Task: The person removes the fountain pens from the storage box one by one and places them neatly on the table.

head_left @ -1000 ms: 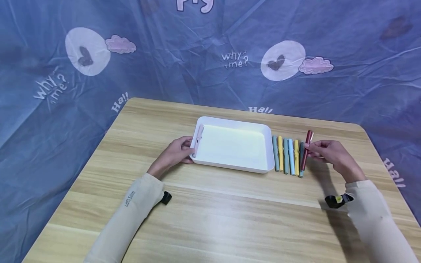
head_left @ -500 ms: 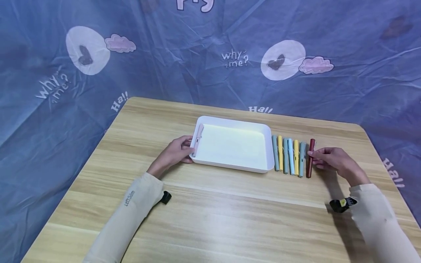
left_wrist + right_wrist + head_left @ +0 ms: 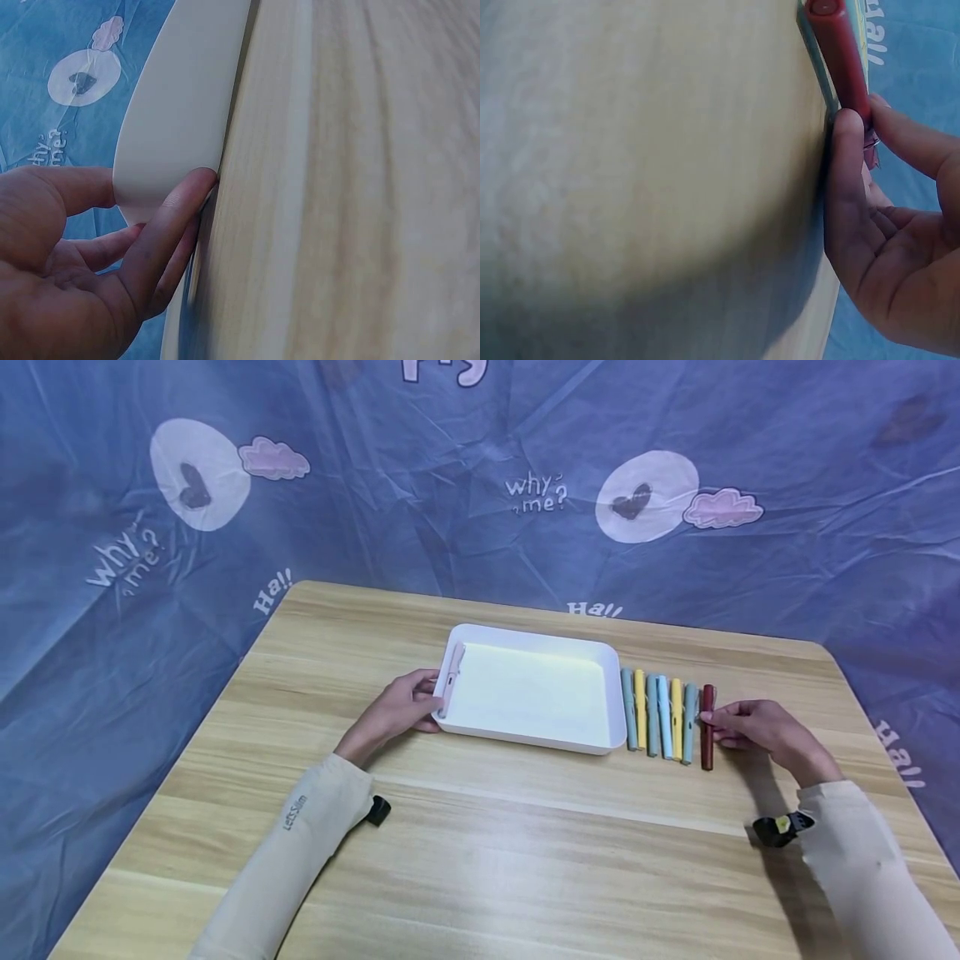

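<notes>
My left hand (image 3: 393, 710) grips the left end of a white rectangular tray (image 3: 525, 741); in the left wrist view its thumb reaches the rim and the fingers lie against the outer wall (image 3: 180, 97). Inside the tray, along its left side, lies a pale pink pen (image 3: 452, 681), partly covered by the thumb. My right hand (image 3: 765, 731) pinches a dark red pen (image 3: 707, 739) between thumb and fingers, at the right end of a row of pens. In the right wrist view the red pen (image 3: 845, 64) sits at the fingertips, low over the wooden table.
Between tray and red pen, several pens lie side by side: grey-green, yellow and a light blue one (image 3: 664, 718). The wooden table (image 3: 487, 860) extends toward me. A blue printed cloth (image 3: 450, 527) hangs behind the table's far edge.
My right hand has brought the red pen down and to the right, from over the last grey-green pen to beside it, and straightened it parallel to the row. The left hand stays put.
</notes>
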Action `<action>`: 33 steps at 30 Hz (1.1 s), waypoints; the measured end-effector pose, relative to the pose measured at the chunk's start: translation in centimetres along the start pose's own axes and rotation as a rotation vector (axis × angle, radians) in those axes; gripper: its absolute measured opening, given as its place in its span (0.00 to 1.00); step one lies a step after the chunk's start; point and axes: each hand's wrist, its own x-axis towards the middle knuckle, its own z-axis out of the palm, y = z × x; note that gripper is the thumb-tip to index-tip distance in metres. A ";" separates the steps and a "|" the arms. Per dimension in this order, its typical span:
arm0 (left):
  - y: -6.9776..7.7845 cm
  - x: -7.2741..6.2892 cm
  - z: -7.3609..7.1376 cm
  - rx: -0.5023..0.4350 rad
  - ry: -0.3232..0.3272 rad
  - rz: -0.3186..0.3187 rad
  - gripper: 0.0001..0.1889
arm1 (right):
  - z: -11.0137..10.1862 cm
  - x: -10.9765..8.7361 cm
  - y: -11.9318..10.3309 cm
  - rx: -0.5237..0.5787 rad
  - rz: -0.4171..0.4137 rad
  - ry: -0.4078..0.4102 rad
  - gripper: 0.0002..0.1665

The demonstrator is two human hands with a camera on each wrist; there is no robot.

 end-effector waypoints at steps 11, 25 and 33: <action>0.2 -0.1 0.0 -0.007 -0.004 0.006 0.31 | 0.4 0.3 0.1 0.029 -0.052 -0.009 0.17; 0.0 0.1 0.0 0.009 0.010 -0.012 0.31 | 0.9 0.4 0.1 -0.042 -0.066 0.030 0.20; 0.0 0.0 0.1 0.007 0.003 -0.005 0.31 | 0.9 0.2 0.2 -0.028 -0.069 0.025 0.22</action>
